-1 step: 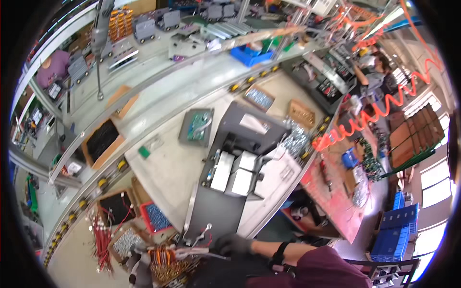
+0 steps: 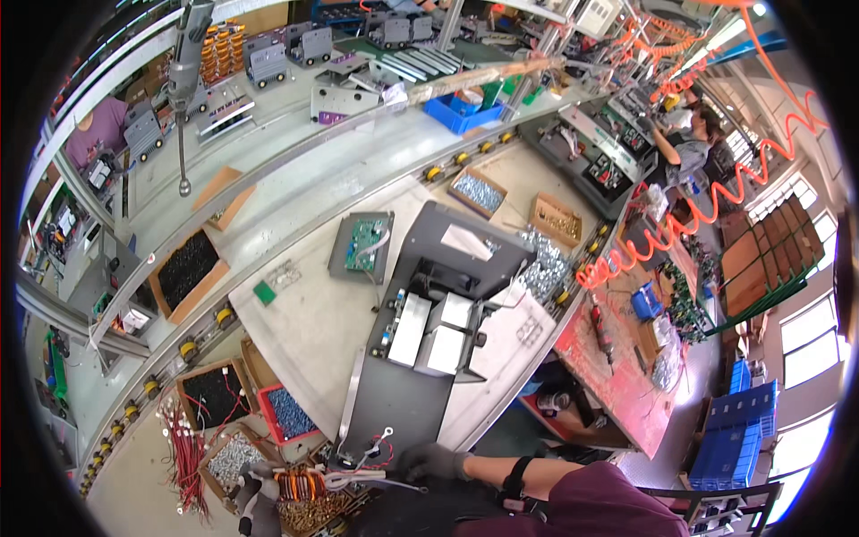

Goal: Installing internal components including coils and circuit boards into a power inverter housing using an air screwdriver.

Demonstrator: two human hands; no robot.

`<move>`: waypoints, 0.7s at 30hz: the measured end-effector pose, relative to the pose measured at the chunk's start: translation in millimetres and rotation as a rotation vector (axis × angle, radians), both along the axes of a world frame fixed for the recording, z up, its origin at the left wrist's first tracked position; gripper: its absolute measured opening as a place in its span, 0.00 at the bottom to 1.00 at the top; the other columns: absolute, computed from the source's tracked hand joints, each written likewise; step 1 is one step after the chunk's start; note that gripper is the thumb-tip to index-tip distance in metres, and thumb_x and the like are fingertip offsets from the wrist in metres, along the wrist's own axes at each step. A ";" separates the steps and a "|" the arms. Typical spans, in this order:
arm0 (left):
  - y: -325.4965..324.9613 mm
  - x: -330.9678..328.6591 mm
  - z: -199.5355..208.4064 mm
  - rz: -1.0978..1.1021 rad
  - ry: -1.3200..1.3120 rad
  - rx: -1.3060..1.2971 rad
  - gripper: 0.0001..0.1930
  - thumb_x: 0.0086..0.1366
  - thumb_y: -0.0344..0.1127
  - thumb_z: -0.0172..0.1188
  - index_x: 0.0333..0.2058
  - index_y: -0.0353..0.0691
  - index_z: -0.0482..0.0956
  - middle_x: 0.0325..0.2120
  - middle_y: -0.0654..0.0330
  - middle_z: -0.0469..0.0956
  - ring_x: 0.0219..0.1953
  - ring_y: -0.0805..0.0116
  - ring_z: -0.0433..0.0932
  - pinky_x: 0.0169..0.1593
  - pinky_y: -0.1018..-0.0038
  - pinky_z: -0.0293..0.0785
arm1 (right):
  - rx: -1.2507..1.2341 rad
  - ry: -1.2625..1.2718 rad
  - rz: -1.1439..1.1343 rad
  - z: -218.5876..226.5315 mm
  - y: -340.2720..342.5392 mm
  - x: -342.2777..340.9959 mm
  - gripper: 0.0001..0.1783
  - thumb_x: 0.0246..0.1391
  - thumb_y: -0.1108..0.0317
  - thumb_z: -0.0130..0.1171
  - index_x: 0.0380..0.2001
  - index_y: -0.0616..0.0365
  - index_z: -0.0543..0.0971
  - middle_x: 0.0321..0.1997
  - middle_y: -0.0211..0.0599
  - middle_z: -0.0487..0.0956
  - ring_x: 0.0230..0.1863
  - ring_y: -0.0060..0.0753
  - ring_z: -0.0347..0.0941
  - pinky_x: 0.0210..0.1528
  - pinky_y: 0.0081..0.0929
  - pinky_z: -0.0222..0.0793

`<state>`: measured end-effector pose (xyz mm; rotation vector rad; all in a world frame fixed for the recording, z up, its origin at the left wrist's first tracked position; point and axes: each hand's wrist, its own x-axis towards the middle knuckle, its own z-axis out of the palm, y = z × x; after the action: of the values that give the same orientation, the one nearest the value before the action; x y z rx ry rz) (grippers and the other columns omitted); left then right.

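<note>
My left hand, in a grey glove, is at the lower left between a box of silver screws and a bundle of orange-wound coils. Its fingers are bent inward; whatever they hold is hidden. My right hand, in a dark grey glove, is curled at the near end of a grey metal housing, beside thin red wires. What it grips does not show. Pale cables with a ring terminal run just below it. Another ring terminal sticks up over the housing. White blocks sit inside the housing.
A green circuit board lies on the worktable beyond the housing. Bins of blue screws and red wires stand left. A screwdriver hangs at upper left. A red bench is right; another person works farther off.
The view has shifted slightly and is sharper now. My left hand's fingers show more plainly beside the coils. My right hand stays at the housing's near end.
</note>
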<state>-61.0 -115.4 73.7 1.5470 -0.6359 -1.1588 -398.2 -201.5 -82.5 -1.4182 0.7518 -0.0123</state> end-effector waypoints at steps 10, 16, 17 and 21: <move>-5.4 11.6 10.5 -0.164 -0.083 -0.038 0.18 0.62 0.42 0.59 0.44 0.36 0.73 0.39 0.58 0.76 0.39 0.69 0.74 0.47 0.71 0.72 | -0.116 0.102 0.272 -32.1 -2.3 12.2 0.11 0.48 0.62 0.59 0.33 0.56 0.82 0.37 0.44 0.78 0.45 0.44 0.73 0.50 0.37 0.67; -7.9 12.9 13.2 -0.188 -0.085 -0.032 0.18 0.61 0.42 0.60 0.44 0.36 0.73 0.39 0.58 0.76 0.39 0.70 0.74 0.47 0.71 0.72 | -0.027 -0.006 0.193 -33.5 1.4 12.4 0.13 0.47 0.63 0.59 0.34 0.59 0.81 0.36 0.49 0.77 0.40 0.46 0.74 0.47 0.37 0.68; -7.4 12.8 12.9 -0.197 -0.083 -0.034 0.18 0.61 0.42 0.60 0.44 0.36 0.72 0.39 0.58 0.76 0.39 0.70 0.74 0.47 0.71 0.72 | 0.011 0.017 0.217 -30.1 2.4 11.0 0.13 0.47 0.63 0.59 0.34 0.59 0.81 0.36 0.49 0.77 0.40 0.46 0.74 0.47 0.37 0.68; -5.6 12.2 11.9 -0.217 -0.074 -0.040 0.18 0.61 0.42 0.60 0.43 0.36 0.72 0.39 0.58 0.75 0.39 0.70 0.74 0.46 0.71 0.71 | -0.084 -0.028 0.078 -18.3 6.0 7.3 0.13 0.46 0.64 0.61 0.35 0.60 0.80 0.34 0.47 0.78 0.39 0.44 0.74 0.45 0.37 0.68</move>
<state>-48.8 -121.0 85.5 1.5202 -0.8888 -1.2454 -390.9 -195.5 -100.8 -1.5234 0.6790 -0.0034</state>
